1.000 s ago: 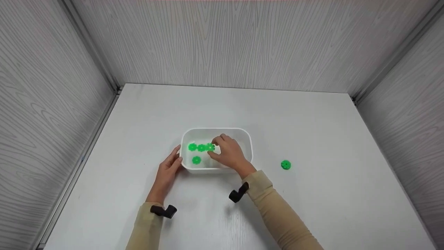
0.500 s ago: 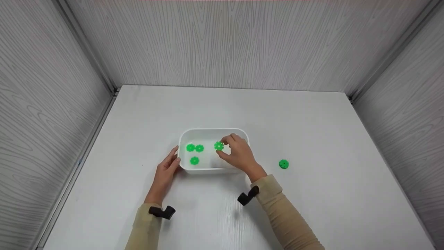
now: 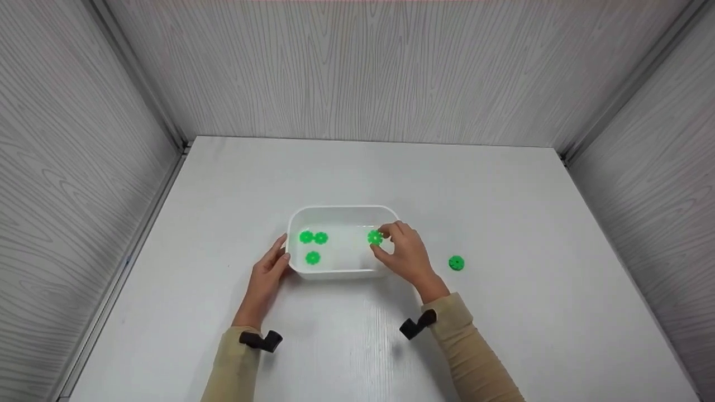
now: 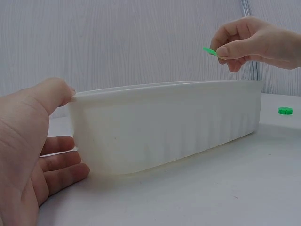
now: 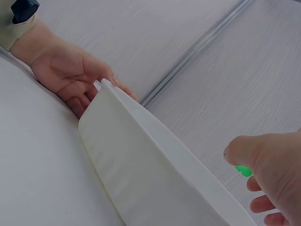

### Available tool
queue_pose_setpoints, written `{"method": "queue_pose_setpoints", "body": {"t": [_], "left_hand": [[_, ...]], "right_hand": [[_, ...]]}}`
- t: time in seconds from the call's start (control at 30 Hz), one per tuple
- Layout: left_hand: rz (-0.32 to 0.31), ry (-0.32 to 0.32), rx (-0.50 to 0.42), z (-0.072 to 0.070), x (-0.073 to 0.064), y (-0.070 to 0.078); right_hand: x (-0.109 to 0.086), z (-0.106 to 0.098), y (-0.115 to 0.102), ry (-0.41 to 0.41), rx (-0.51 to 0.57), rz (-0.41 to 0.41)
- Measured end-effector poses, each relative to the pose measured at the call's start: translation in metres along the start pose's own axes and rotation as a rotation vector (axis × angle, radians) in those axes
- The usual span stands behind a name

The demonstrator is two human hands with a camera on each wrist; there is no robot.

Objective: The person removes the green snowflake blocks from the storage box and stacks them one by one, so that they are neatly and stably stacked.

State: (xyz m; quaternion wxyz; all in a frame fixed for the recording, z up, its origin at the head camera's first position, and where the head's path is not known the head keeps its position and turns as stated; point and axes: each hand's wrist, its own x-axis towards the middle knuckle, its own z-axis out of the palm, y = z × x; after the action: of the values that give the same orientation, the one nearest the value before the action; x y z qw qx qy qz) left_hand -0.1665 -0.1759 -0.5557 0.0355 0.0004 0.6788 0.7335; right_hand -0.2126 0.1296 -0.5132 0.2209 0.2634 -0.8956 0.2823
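Note:
A white plastic tub stands on the table. My left hand rests against the outside of its left end; the left wrist view shows the thumb at the rim and the other fingers loosely bent beside the wall. A thin green flower-shaped disc is pinched between the thumb and forefinger of my right hand. That hand is raised above the tub's right end. Inside the tub, at the left, lie two green discs side by side and another green disc nearer the front.
On the table to the right of the tub sits a green notched disc or small stack, thicker in the left wrist view. Grey wood-grain walls close off the back and both sides of the white tabletop.
The right hand has lifted its green disc away from the two at the left and carried it rightward across the tub. My left hand stays at the tub's left end.

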Motion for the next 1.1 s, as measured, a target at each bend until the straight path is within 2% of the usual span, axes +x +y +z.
{"method": "queue_pose_setpoints", "body": {"t": [0.33, 0.57, 0.83, 1.1], "left_hand": [[-0.001, 0.021, 0.015, -0.005, 0.01, -0.022], [0.024, 0.042, -0.005, -0.005, 0.01, -0.022], [0.009, 0.043, 0.004, -0.005, 0.011, -0.021], [-0.001, 0.029, 0.012, -0.005, 0.011, -0.019]], "right_hand": [[-0.019, -0.012, 0.012, 0.061, -0.029, 0.06], [-0.037, -0.017, 0.026, 0.099, -0.003, 0.14], [-0.056, -0.031, 0.046, 0.19, -0.023, 0.172], [-0.078, -0.052, 0.065, 0.172, -0.04, 0.354]]}}
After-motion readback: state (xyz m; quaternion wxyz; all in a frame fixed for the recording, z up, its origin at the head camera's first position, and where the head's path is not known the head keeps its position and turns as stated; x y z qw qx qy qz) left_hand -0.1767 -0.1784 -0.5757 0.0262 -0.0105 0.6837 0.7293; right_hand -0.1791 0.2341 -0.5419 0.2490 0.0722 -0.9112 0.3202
